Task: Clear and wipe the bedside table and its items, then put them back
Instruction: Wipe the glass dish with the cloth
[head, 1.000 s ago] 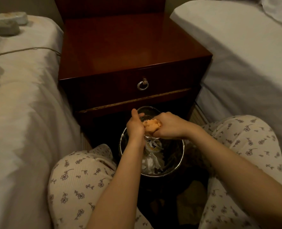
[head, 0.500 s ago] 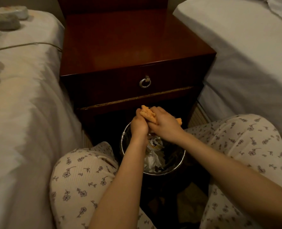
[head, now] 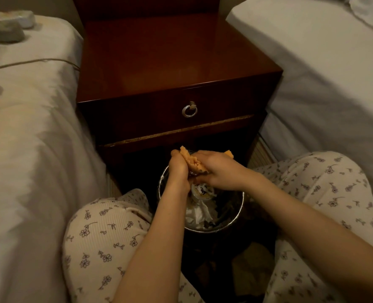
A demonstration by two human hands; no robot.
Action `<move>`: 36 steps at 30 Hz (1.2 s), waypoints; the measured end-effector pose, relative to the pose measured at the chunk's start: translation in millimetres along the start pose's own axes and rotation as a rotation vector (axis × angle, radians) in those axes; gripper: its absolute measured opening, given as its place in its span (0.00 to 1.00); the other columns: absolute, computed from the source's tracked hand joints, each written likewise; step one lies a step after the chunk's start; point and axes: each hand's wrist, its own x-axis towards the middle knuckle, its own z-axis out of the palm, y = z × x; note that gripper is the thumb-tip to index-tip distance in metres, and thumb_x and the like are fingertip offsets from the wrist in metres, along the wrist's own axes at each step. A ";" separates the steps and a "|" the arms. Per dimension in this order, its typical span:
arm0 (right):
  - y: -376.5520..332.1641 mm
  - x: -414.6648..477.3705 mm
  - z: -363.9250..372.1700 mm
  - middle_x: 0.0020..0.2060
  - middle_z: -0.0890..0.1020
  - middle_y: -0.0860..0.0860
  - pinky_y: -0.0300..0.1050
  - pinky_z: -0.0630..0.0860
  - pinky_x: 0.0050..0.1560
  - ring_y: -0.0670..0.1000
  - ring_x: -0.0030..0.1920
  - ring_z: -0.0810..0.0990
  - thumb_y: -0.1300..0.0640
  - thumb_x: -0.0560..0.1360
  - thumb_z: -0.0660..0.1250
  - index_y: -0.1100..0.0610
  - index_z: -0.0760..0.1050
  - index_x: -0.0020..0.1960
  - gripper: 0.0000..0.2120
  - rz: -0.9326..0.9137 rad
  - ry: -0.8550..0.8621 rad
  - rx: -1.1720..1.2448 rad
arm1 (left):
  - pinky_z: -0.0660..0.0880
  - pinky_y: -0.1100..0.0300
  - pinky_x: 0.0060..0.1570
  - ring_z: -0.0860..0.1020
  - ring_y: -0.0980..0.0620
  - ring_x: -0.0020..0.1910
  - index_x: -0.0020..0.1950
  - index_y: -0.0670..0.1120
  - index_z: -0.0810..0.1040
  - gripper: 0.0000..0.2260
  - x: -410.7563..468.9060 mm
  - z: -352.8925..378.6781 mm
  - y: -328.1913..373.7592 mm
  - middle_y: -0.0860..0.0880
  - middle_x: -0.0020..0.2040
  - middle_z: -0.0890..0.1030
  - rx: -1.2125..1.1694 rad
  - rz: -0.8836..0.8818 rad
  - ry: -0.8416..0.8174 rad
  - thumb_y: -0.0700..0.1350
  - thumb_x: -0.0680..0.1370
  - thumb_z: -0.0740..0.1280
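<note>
Cannot see most of the orange cloth [head: 191, 164], bunched inside left hand [head: 179, 170] and right hand [head: 220, 172]; cannot read print on rubbish [head: 197, 213] in the bin [head: 214, 231]; cannot identify cropped items [head: 8, 31] on left bed [head: 28, 149]

Both hands [head: 203, 169] grip orange cloth [head: 191, 161] over bin [head: 231, 224].

both arms reach forward and meet in the middle. the left hand [head: 178, 166] and right hand [head: 219, 171] touch, fingers curled tight round an orange cloth [head: 192, 163].

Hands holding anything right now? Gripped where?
Both grip a bunched orange cloth above the waste bin: left hand at its left end, right hand round its right part. Whether anything is wrapped inside cannot be told.
</note>
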 end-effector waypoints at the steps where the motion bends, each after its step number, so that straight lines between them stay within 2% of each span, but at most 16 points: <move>1: 1.3 0.3 -2.7 0.47 0.75 0.46 0.42 0.71 0.48 0.45 0.46 0.74 0.54 0.73 0.69 0.55 0.72 0.59 0.16 0.024 0.031 0.045 | 0.73 0.54 0.39 0.73 0.49 0.37 0.42 0.45 0.72 0.19 -2.0 -0.1 0.0 0.45 0.39 0.74 0.018 0.002 -0.018 0.52 0.83 0.47; 4: 4.7 3.2 -5.6 0.40 0.77 0.44 0.42 0.72 0.44 0.45 0.41 0.76 0.57 0.72 0.69 0.53 0.75 0.55 0.11 0.182 0.137 0.238 | 0.75 0.53 0.41 0.75 0.48 0.42 0.57 0.46 0.72 0.23 -3.1 -0.6 -2.3 0.45 0.45 0.76 0.135 -0.021 -0.067 0.59 0.81 0.45; 7: 4.6 8.3 -5.3 0.39 0.78 0.46 0.41 0.75 0.45 0.46 0.42 0.78 0.60 0.72 0.69 0.54 0.76 0.50 0.07 0.409 0.218 0.546 | 0.70 0.48 0.59 0.73 0.44 0.61 0.71 0.46 0.66 0.30 4.0 -3.6 -5.8 0.44 0.64 0.73 0.283 -0.026 -0.045 0.63 0.80 0.44; 9: 2.0 10.4 -6.5 0.41 0.79 0.49 0.42 0.76 0.46 0.49 0.45 0.79 0.62 0.73 0.68 0.57 0.77 0.51 0.07 0.550 0.272 0.818 | 0.67 0.49 0.65 0.70 0.45 0.66 0.73 0.46 0.64 0.30 11.2 -6.7 -7.1 0.45 0.68 0.71 0.305 0.021 -0.039 0.63 0.80 0.45; 12: 1.3 10.0 -14.2 0.46 0.81 0.55 0.47 0.78 0.48 0.55 0.48 0.81 0.62 0.73 0.67 0.61 0.74 0.58 0.14 0.717 0.360 1.239 | 0.73 0.52 0.56 0.76 0.47 0.56 0.66 0.47 0.70 0.24 7.1 -7.0 -3.6 0.45 0.58 0.78 0.213 0.098 -0.108 0.61 0.79 0.52; 13: 1.6 7.6 -18.4 0.46 0.81 0.56 0.48 0.77 0.46 0.55 0.47 0.80 0.62 0.74 0.66 0.62 0.73 0.58 0.13 0.748 0.376 1.338 | 0.75 0.53 0.51 0.79 0.47 0.51 0.63 0.47 0.72 0.22 6.1 -7.1 -2.9 0.45 0.53 0.80 0.197 0.116 -0.136 0.60 0.79 0.55; 15: 4.9 3.3 -26.1 0.42 0.81 0.55 0.46 0.75 0.42 0.53 0.43 0.80 0.63 0.76 0.62 0.62 0.74 0.51 0.05 0.769 0.378 1.464 | 0.77 0.56 0.44 0.80 0.50 0.40 0.56 0.47 0.75 0.17 3.9 -7.9 -3.4 0.47 0.44 0.81 0.146 0.147 -0.205 0.58 0.78 0.60; 17: 6.3 0.5 -29.3 0.38 0.79 0.53 0.44 0.73 0.39 0.51 0.39 0.79 0.62 0.77 0.60 0.60 0.74 0.45 0.05 0.779 0.368 1.498 | 0.78 0.60 0.39 0.81 0.52 0.38 0.53 0.48 0.76 0.11 3.3 -8.5 -4.6 0.48 0.43 0.81 0.070 0.171 -0.272 0.54 0.78 0.62; 21: 6.7 4.5 -24.7 0.39 0.78 0.51 0.41 0.72 0.38 0.49 0.40 0.77 0.61 0.78 0.59 0.56 0.72 0.46 0.05 0.781 0.412 1.374 | 0.79 0.64 0.32 0.83 0.54 0.35 0.56 0.43 0.73 0.11 6.2 -8.7 -4.2 0.48 0.44 0.83 -0.020 0.253 -0.298 0.49 0.80 0.61; 23: 10.6 9.3 -20.9 0.43 0.79 0.51 0.41 0.74 0.42 0.49 0.43 0.78 0.59 0.79 0.59 0.56 0.74 0.51 0.05 0.750 0.448 1.238 | 0.79 0.65 0.31 0.83 0.55 0.32 0.53 0.43 0.71 0.08 7.3 -8.5 -4.9 0.48 0.42 0.83 0.006 0.286 -0.288 0.48 0.80 0.61; 26: 21.5 12.1 -12.2 0.44 0.79 0.51 0.45 0.74 0.46 0.51 0.47 0.79 0.56 0.80 0.57 0.54 0.73 0.55 0.07 0.742 0.506 0.796 | 0.79 0.65 0.31 0.82 0.57 0.29 0.49 0.44 0.70 0.07 3.9 -6.2 -5.7 0.49 0.40 0.82 0.088 0.308 -0.279 0.47 0.80 0.61; 28: 24.7 12.0 -6.9 0.42 0.78 0.49 0.45 0.72 0.41 0.49 0.41 0.77 0.56 0.80 0.57 0.54 0.74 0.54 0.08 0.706 0.576 0.474 | 0.78 0.65 0.32 0.81 0.57 0.28 0.49 0.44 0.70 0.07 1.7 -5.2 -5.4 0.50 0.41 0.82 0.134 0.333 -0.276 0.47 0.80 0.61; 29: 24.6 11.7 -5.9 0.44 0.78 0.50 0.44 0.71 0.39 0.49 0.41 0.76 0.57 0.80 0.57 0.54 0.74 0.56 0.08 0.678 0.617 0.346 | 0.78 0.65 0.32 0.81 0.57 0.29 0.48 0.45 0.70 0.07 1.2 -4.9 -4.7 0.50 0.41 0.82 0.151 0.352 -0.274 0.48 0.80 0.60; 31: 24.7 11.5 -8.4 0.52 0.79 0.51 0.42 0.70 0.42 0.49 0.47 0.76 0.60 0.79 0.59 0.54 0.73 0.61 0.12 0.566 0.722 0.194 | 0.78 0.65 0.33 0.82 0.55 0.32 0.47 0.45 0.69 0.07 1.6 -4.5 -3.2 0.48 0.44 0.83 0.208 0.395 -0.258 0.48 0.80 0.61; 33: 21.9 11.8 -13.2 0.55 0.78 0.52 0.41 0.71 0.49 0.47 0.53 0.75 0.64 0.78 0.60 0.56 0.73 0.64 0.16 0.358 0.757 0.208 | 0.78 0.64 0.32 0.81 0.52 0.36 0.47 0.45 0.69 0.07 1.7 -3.7 -3.0 0.46 0.47 0.81 0.282 0.421 -0.219 0.47 0.80 0.61; 36: 12.9 8.3 -12.3 0.55 0.78 0.53 0.46 0.70 0.53 0.51 0.54 0.74 0.64 0.75 0.60 0.58 0.74 0.63 0.17 0.041 0.539 0.072 | 0.78 0.61 0.34 0.78 0.52 0.34 0.52 0.44 0.71 0.04 2.0 -2.1 -8.9 0.47 0.46 0.78 0.330 0.400 -0.174 0.44 0.80 0.61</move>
